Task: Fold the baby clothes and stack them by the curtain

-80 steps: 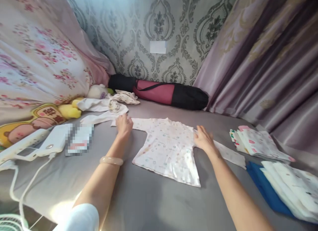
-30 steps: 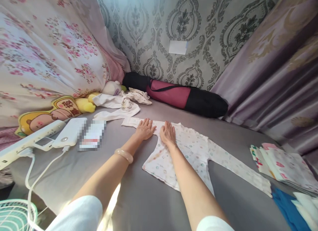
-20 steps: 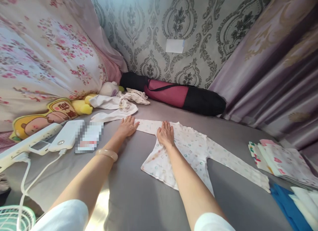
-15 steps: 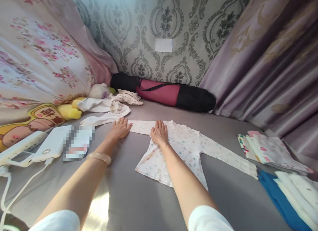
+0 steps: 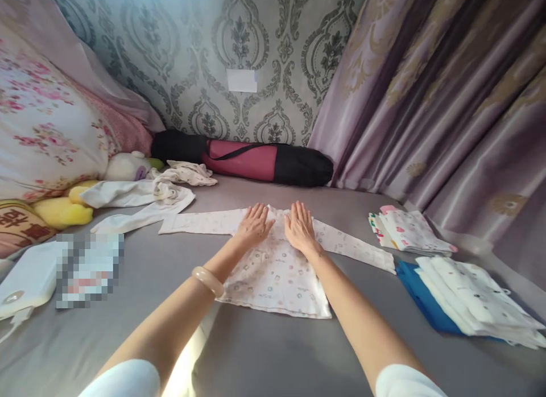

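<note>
A small white long-sleeved shirt (image 5: 275,283) with a pale print lies spread on the grey bed sheet (image 5: 256,351), both sleeves stretched out to the sides. My left hand (image 5: 255,225) rests flat on its upper left part near the shoulder, fingers extended. On the upper right part, by the other shoulder, my right hand (image 5: 301,226) lies flat too, fingers straight. Neither hand grips the cloth. A bracelet (image 5: 207,281) circles my left wrist. The shirt's neckline shows between the hands, while some of the chest is under them.
Folded clothes (image 5: 420,232) and another folded stack (image 5: 478,300) over blue cloth lie to the right. Crumpled light clothes (image 5: 145,198) are at the left, beside plush toys (image 5: 63,209). A white power bank (image 5: 34,277) sits near left. A black and maroon long bag (image 5: 243,161) lies along the wall.
My left hand has moved from the left sleeve to the left shoulder of the shirt. My right hand has shifted to the right shoulder. The view has turned right.
</note>
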Demonstrator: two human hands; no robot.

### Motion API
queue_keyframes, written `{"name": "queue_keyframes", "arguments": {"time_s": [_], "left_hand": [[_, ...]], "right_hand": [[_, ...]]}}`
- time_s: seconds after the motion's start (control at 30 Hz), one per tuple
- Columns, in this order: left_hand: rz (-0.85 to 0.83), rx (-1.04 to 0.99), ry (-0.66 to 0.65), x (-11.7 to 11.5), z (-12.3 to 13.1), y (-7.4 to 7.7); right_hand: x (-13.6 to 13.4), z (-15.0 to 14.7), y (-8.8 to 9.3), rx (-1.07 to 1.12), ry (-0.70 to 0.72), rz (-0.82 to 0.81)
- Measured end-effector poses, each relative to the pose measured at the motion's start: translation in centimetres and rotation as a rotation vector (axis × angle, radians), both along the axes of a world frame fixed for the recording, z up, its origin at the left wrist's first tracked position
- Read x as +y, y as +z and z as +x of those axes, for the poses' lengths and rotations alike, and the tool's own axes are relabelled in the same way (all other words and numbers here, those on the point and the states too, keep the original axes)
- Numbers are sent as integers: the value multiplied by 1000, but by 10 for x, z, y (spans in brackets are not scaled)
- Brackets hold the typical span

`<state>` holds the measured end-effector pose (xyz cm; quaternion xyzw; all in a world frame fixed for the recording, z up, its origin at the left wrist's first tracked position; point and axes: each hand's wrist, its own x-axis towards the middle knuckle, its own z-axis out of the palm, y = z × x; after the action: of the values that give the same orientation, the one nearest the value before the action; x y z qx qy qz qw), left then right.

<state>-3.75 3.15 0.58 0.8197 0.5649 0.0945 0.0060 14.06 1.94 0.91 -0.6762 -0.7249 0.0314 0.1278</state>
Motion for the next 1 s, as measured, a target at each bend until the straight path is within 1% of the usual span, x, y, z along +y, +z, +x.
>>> {"name": "queue_keyframes", "arguments": {"time_s": [0.03,0.1,0.17,0.23,0.33,0.4,0.47,0.53,0.6,0.67,0.73,0.8,0.87,0.93,1.0], "left_hand": [[-26,4,40,0,6,-8],[-98,26,114,4,9,-22],[-143,45,132,10,7,-29],[-148,52,117,14,3,-29],[-198,70,100,11,-1,-19],[-188,78,81,-3,-4,-12],[-132,65,21,-25,-9,-9],[-110,46,-65,-49,-15,-13],[-129,35,-113,-67,-22,-20],[-138,26,-123,-74,-26,-25],[-141,19,-131,-75,-28,-24],[-177,29,-143,-75,-29,-18],[-204,45,-146,-82,-32,-10],[-144,42,-168,-97,-36,-5],[-32,25,-222,-115,-42,-5]], "right_hand": [[-1,5,-7,-27,-13,-27],[-2,12,-19,-54,-30,-100],[0,15,-27,-55,-41,-137],[3,16,-25,-38,-40,-142],[2,20,-8,49,-29,-223],[-8,23,5,112,-19,-228],[-26,25,10,124,1,-151],[-48,25,5,73,50,-72],[-66,25,-8,-2,96,-56],[-77,26,-20,-63,122,-76],[-79,27,-25,-86,124,-104],[-80,28,-20,-77,130,-144],[-86,28,-9,-50,143,-151],[-100,28,-1,-27,184,-78],[-117,29,-1,-23,254,19]]}}
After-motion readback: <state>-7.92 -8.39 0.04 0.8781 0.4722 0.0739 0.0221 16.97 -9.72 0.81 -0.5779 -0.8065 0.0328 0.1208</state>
